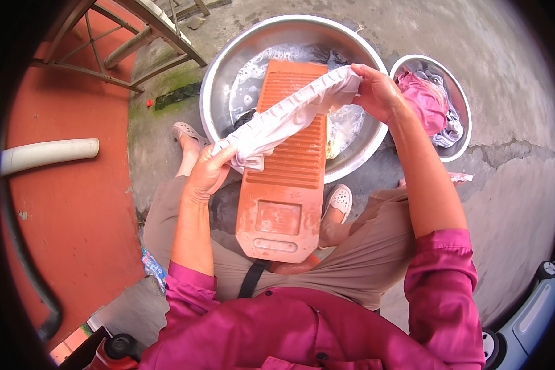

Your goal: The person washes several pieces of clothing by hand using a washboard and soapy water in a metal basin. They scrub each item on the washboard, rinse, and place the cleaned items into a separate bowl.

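A pale pink wet garment (286, 115) with a gathered waistband is stretched slantwise over an orange ribbed washboard (286, 180). My left hand (210, 169) grips its lower left end, and my right hand (378, 95) pinches its upper right end. The washboard leans inside a large round metal basin (212, 83), its near end by my lap. Soapy water (347, 125) with foam lies in the basin, and dark cloth (244, 119) shows at the board's left edge.
A smaller metal basin (465, 120) at the right holds pink clothing (423, 104) and striped cloth. A metal frame (166, 27) stands at the upper left, above a white pipe (51, 156). A blue wheeled object (532, 319) is at the lower right.
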Available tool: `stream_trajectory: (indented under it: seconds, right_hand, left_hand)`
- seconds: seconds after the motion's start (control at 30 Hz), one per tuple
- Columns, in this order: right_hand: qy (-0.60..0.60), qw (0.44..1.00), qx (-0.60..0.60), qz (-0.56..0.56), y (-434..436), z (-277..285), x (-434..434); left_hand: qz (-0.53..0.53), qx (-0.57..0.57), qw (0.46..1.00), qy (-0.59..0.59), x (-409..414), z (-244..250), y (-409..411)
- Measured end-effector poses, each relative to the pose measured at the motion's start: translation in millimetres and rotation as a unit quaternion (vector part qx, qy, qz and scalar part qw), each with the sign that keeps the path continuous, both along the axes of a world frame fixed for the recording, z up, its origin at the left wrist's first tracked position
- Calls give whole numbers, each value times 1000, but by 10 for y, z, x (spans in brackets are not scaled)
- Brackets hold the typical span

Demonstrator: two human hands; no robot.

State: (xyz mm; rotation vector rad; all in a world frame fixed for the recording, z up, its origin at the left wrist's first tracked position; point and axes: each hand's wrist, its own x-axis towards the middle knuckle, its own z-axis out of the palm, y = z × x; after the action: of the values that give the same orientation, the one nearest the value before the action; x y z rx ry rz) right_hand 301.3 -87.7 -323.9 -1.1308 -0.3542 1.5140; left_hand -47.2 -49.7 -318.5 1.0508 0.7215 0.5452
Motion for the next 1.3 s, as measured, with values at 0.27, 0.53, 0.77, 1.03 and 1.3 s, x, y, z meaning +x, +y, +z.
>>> stream_trajectory:
  seconds: [0.27, 0.53, 0.77, 1.03, 1.3]
  right_hand:
    - [79, 992, -71, -70, 63, -44, -258]
    - [52, 996, -54, -46, 55, -99, -215]
    - [18, 998, -55, -25, 86, -61, -274]
    - [-8, 1000, 22, -7, 73, 35, -330]
    - [-30, 999, 42, 16, 77, 33, -353]
  left_hand:
    - [58, -190, 927, -317, 140, -70, 88]
    - [181, -67, 962, -192, 220, 86, -63]
    - [223, -70, 959, -160, 206, 161, -79]
    - [206, -216, 930, -215, 237, 56, -127]
    - [94, -331, 907, -242, 375, -97, -178]
